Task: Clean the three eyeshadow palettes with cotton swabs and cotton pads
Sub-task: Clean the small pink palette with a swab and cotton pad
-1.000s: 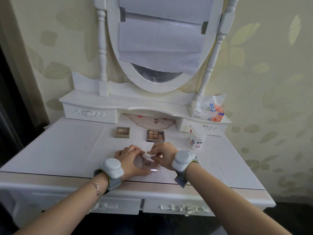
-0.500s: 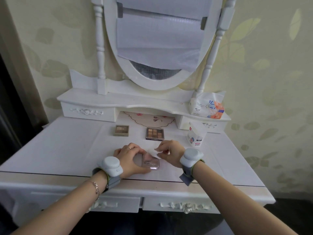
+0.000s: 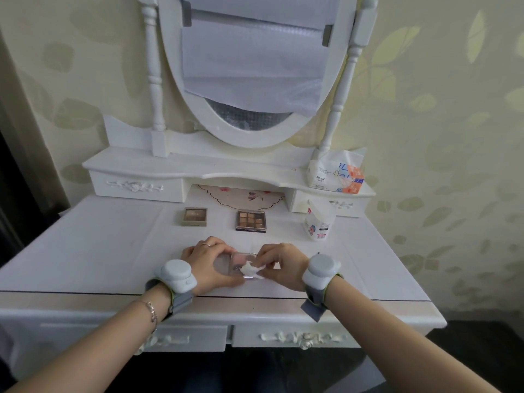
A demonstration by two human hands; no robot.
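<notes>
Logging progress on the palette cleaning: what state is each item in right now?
Pink palette: on the table, steadied by left hand.
Cotton pad: pinched in right hand, on the pink palette.
Nine-pan palette: open, untouched.
Brown palette: untouched.
Swab pack: upright.
Tissue pack: on shelf.

Three eyeshadow palettes (image 3: 244, 264) (image 3: 251, 220) (image 3: 194, 216), one cotton pad (image 3: 251, 269), two packets (image 3: 336, 175) (image 3: 319, 224), two hands (image 3: 211, 263) (image 3: 283, 263)

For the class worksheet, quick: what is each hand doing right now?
Left hand: holding the small palette steady.
Right hand: pinching a cotton pad on it.
</notes>
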